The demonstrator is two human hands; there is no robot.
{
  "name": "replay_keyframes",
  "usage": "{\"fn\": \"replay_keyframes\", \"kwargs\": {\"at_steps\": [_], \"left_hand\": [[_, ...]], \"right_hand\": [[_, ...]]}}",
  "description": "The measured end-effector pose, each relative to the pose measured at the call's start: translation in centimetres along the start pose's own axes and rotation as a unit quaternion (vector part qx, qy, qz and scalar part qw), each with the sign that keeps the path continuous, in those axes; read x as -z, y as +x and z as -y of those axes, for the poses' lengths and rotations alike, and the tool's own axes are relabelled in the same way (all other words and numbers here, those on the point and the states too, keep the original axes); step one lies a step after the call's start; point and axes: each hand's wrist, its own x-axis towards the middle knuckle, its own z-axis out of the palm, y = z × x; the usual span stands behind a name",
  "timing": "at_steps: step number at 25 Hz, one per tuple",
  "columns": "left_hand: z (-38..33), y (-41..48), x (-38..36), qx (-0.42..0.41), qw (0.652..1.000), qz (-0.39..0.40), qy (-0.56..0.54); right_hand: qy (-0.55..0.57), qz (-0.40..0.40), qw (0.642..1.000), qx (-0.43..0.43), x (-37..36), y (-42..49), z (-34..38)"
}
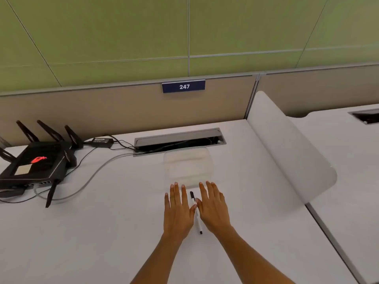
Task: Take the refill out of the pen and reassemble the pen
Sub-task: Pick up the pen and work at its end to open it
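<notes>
A white pen [198, 221] with a black cap and a black end lies whole on the white desk [114, 232], its cap pointing away from me. My left hand [178, 210] rests flat on the desk just left of the pen, fingers spread, holding nothing. My right hand [212, 208] lies flat just right of the pen, also spread. The two thumbs meet over the pen's middle and hide a short stretch of its barrel. The refill is not visible.
A clear plastic container [188, 166] stands just beyond my fingertips. Behind it is an open cable slot [179, 141]. A black router [39, 162] with antennas and cables sits at the far left. A white curved divider [287, 144] bounds the desk on the right.
</notes>
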Motion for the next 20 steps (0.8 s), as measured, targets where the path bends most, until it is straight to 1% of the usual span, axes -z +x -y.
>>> {"fn": "replay_keyframes", "kwargs": {"at_steps": [1, 2, 3, 4, 6, 7, 8, 11, 16, 20], "left_hand": [[0.4, -0.2, -1.2, -0.003, 1.000, -0.022, 0.001], [0.7, -0.5, -1.5, -0.003, 1.000, 0.008, -0.012], [1.0, -0.8, -2.7, -0.009, 1.000, 0.008, -0.007], [1.3, -1.3, -3.3, -0.005, 0.999, 0.048, -0.001], [1.6, -1.6, -4.3, -0.032, 0.997, 0.068, 0.010], [1.7, -1.6, -4.6, -0.041, 0.997, 0.071, 0.008], [1.5, -1.6, -4.5, -0.050, 0.994, 0.097, 0.020], [1.6, -1.5, -4.8, -0.069, 0.992, 0.109, 0.002], [1.6, -1.4, -5.0, -0.045, 0.989, 0.133, -0.051], [1.8, -1.1, -5.0, 0.004, 0.987, 0.133, -0.095]], "right_hand": [[-0.004, 0.010, 1.000, -0.004, -0.4, -0.3, 0.0], [-0.011, 0.007, 1.000, 0.001, -1.1, -0.5, -0.2], [-0.017, 0.018, 1.000, 0.000, -1.8, -1.0, -0.2], [-0.020, 0.037, 0.999, 0.001, -2.6, -1.4, -0.4], [-0.020, 0.070, 0.997, -0.012, -3.6, -1.8, -0.3], [-0.013, 0.083, 0.996, -0.024, -3.9, -1.8, -0.1], [-0.006, 0.104, 0.994, -0.040, -4.2, -1.8, 0.0], [0.034, 0.132, 0.985, -0.102, -4.9, -1.8, 0.2], [0.069, 0.154, 0.973, -0.158, -5.5, -1.3, 0.7], [0.093, 0.157, 0.965, -0.188, -5.4, -0.9, 0.8]]}}
